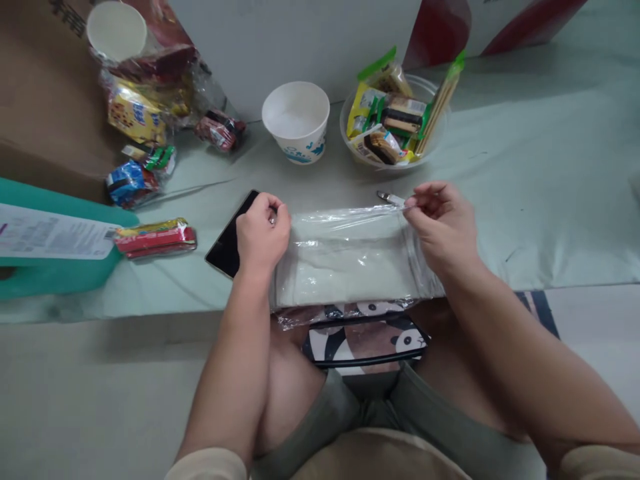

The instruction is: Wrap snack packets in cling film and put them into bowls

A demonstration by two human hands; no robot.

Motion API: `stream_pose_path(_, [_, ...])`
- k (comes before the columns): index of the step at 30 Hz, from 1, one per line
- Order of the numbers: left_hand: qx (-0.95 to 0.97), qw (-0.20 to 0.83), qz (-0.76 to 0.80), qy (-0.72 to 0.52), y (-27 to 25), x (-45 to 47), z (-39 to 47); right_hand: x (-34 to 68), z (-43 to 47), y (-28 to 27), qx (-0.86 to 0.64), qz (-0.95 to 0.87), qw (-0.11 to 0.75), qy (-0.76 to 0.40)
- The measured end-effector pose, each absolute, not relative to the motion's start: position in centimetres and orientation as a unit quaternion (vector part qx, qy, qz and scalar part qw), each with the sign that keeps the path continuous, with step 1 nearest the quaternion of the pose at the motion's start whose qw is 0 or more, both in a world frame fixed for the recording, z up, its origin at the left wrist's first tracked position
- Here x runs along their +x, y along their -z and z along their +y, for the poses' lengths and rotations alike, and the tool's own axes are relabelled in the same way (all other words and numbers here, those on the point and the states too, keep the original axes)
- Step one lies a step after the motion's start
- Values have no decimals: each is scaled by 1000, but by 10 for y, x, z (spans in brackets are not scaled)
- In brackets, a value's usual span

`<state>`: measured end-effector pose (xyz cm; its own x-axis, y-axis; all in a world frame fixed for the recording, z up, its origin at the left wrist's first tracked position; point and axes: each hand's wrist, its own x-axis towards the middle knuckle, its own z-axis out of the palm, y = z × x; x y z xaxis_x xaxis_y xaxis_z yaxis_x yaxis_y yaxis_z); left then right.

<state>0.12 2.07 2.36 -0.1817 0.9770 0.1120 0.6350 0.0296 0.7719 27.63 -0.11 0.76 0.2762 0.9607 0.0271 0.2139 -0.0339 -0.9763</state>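
Note:
A clear plastic bag (pixel 350 260) lies flat on the table near the front edge, its lower end hanging slightly over. My left hand (pixel 264 230) pinches its far left corner, and my right hand (pixel 443 220) grips the far right corner, so the top edge is stretched taut between them. Partly under my left hand and wrist is a black phone (pixel 227 243). Close to my right fingertips lies a small pen-like object (pixel 390 197), partly covered; its kind is unclear.
Behind the bag stand a white paper cup (pixel 296 137) and a clear bowl (pixel 349 130) of wrapped snacks. Several wrapped snacks, including a red and yellow packet (pixel 157 239), lie at left beside a teal container (pixel 65 280). A panda-print bag (pixel 365 343) sits between the knees.

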Motion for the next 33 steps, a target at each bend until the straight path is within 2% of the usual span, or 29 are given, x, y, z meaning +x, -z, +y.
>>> stream_pose_path(4, [613, 238, 642, -395, -18, 2, 26, 276, 1, -8, -614, -476, 478, -410])
stream_pose_path(7, [629, 120, 662, -389, -18, 3, 24, 273, -2, -10, -593, -459, 469, -466])
stream_pose_path(9, [640, 27, 659, -394, -19, 7, 21, 269, -4, -11, -584, -462, 486, -458])
stream_pose_path(11, [680, -6, 609, -409, -19, 17, 16, 264, -6, -14, -589, -484, 487, -427])
stream_pose_path(15, [791, 79, 459, -397, -20, 45, 12, 253, -9, -18, -571, -565, 462, -377])
stream_pose_path(19, [811, 270, 398, -332, -22, 62, 15, 245, -13, -21, -549, -629, 416, -361])
stream_pose_path(22, [780, 349, 384, -350, -24, 60, 18, 244, -12, -21, -563, -631, 390, -365])
stream_pose_path(28, [683, 379, 441, -443, -24, 53, 22, 241, -12, -23, -563, -644, 358, -375])
stream_pose_path(33, [626, 331, 491, -508, -22, 51, 26, 235, -14, -21, -544, -633, 403, -376])
